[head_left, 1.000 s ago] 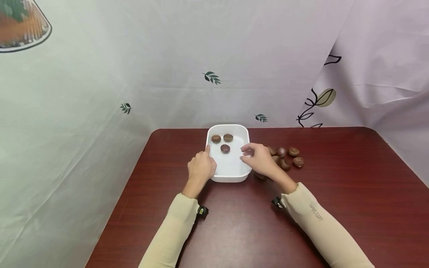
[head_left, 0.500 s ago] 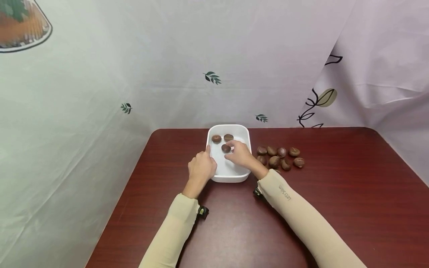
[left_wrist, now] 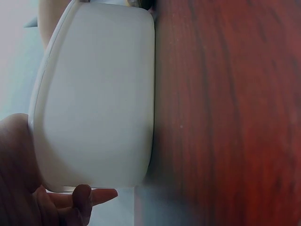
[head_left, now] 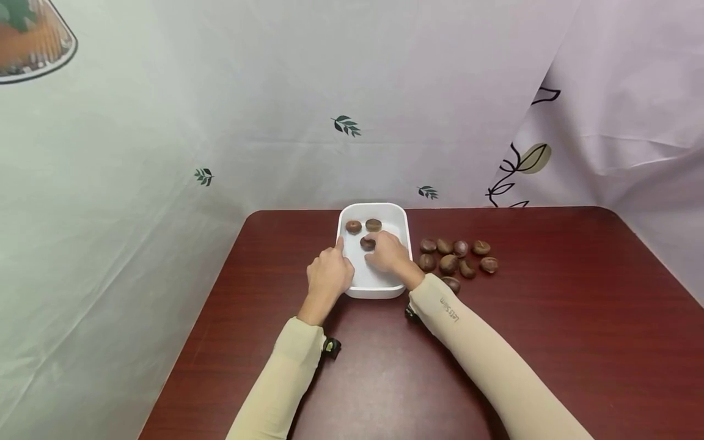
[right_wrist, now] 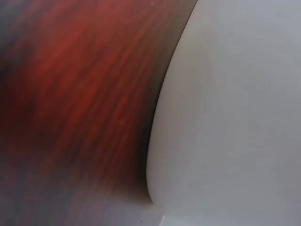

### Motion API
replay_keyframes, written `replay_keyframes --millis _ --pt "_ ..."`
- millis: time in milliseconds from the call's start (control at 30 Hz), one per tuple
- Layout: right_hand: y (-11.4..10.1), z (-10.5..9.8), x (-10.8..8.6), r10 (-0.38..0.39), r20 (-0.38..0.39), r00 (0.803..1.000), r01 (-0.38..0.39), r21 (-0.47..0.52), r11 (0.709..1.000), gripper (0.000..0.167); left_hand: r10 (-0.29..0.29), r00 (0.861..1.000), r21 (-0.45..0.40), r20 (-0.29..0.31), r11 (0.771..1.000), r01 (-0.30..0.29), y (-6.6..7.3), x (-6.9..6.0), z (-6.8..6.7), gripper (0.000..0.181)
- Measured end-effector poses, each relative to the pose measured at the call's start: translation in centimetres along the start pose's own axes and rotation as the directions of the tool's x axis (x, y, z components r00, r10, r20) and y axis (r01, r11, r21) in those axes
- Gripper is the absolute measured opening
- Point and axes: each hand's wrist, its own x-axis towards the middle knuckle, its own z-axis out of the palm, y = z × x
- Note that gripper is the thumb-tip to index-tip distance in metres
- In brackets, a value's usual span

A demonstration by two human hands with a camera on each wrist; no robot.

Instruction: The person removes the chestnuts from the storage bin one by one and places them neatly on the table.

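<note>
A white rectangular tray (head_left: pixel 376 293) stands on the table and has three brown chestnuts in it. With its index finger stretched along the left rim, my left hand (head_left: pixel 330 272) grips the tray's side; curled fingers (left_wrist: pixel 83 200) show at the tray's end in the left wrist view. My right hand (head_left: pixel 389 252) reaches over the right rim, its fingers and thumb curled round the nearest chestnut (head_left: pixel 367 244), which they partly cover. Two more chestnuts, one left (head_left: pixel 354 227) and one right (head_left: pixel 373 225), lie at the tray's far end. The right wrist view shows only the tray's outer wall (right_wrist: pixel 221 117) and the table.
Several loose chestnuts (head_left: pixel 448 264) lie in a group on the dark red table (head_left: pixel 561 305), to the right of the tray. A pale cloth with leaf prints (head_left: pixel 346 125) hangs behind the table's far edge.
My right hand has moved left from the tray's right rim to the nearest chestnut, and its fingers have come round it. The left hand has stayed on the left rim.
</note>
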Motion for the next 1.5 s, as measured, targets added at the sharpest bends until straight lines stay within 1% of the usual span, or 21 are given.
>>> replay_keyframes --millis 100,167,300,400,500,633,700,867,967,1133,1233,1367,1500 --pt "0.0 -0.1 -0.1 0.002 -0.01 1.0 -0.002 0.01 1.0 0.041 0.001 1.0 -0.001 0.007 1.0 -0.001 0.1 0.0 0.1 0.055" --pt "0.1 -0.1 -0.1 0.001 -0.017 1.0 -0.001 0.007 1.0 0.04 0.006 1.0 -0.001 0.0 1.0 -0.006 0.2 0.1 0.2 0.055" --pt "0.2 -0.2 0.0 -0.054 -0.017 0.998 0.054 0.005 0.999 0.039 0.025 1.0 -0.003 -0.015 1.0 -0.025 0.3 0.3 0.2 0.055" --pt "0.2 -0.3 0.2 -0.1 -0.005 0.995 0.1 0.017 0.995 0.037 0.029 0.999 -0.01 -0.015 1.0 -0.029 0.5 0.3 0.1 0.055" --pt "0.4 -0.4 0.3 -0.119 -0.001 0.993 0.119 0.015 0.993 0.032 0.025 1.0 -0.015 -0.011 1.0 -0.025 0.7 0.4 0.1 0.055" --pt "0.6 -0.5 0.3 -0.145 -0.012 0.989 0.145 0.014 0.989 0.022 0.024 1.0 -0.019 -0.012 1.0 -0.024 0.9 0.6 0.1 0.055" --pt "0.6 -0.5 0.3 -0.165 -0.02 0.986 0.166 0.021 0.986 0.02 0.024 1.0 -0.02 -0.012 1.0 -0.024 0.9 0.7 0.2 0.055" --pt "0.8 -0.6 0.1 -0.185 -0.033 0.982 0.186 0.043 0.982 0.021 0.029 1.0 -0.018 -0.004 0.999 -0.029 1.0 1.0 0.4 0.055" --pt "0.6 -0.4 0.0 -0.195 -0.04 0.98 0.197 0.053 0.979 0.021 0.032 0.999 -0.019 -0.001 0.999 -0.032 0.7 0.8 0.3 0.056" --pt "-0.2 0.1 0.0 -0.213 -0.048 0.976 0.217 0.094 0.972 0.021 0.012 1.0 -0.019 0.001 1.0 -0.012 -0.2 0.3 0.0 0.056" --pt "-0.6 0.1 -0.1 -0.22 -0.061 0.973 0.227 0.124 0.966 0.02 -0.002 1.0 -0.021 0.007 1.0 0.002 -0.5 0.2 -0.1 0.056" --pt "-0.6 -0.6 -0.7 -0.216 -0.098 0.971 0.231 0.187 0.955 0.018 -0.001 1.0 -0.024 0.016 1.0 0.001 -0.6 0.2 0.0 0.056" --pt "-0.3 -1.9 -1.7 -0.215 -0.135 0.967 0.244 0.258 0.935 0.017 0.003 1.0 -0.022 0.018 1.0 -0.003 -0.5 0.3 0.1 0.056"
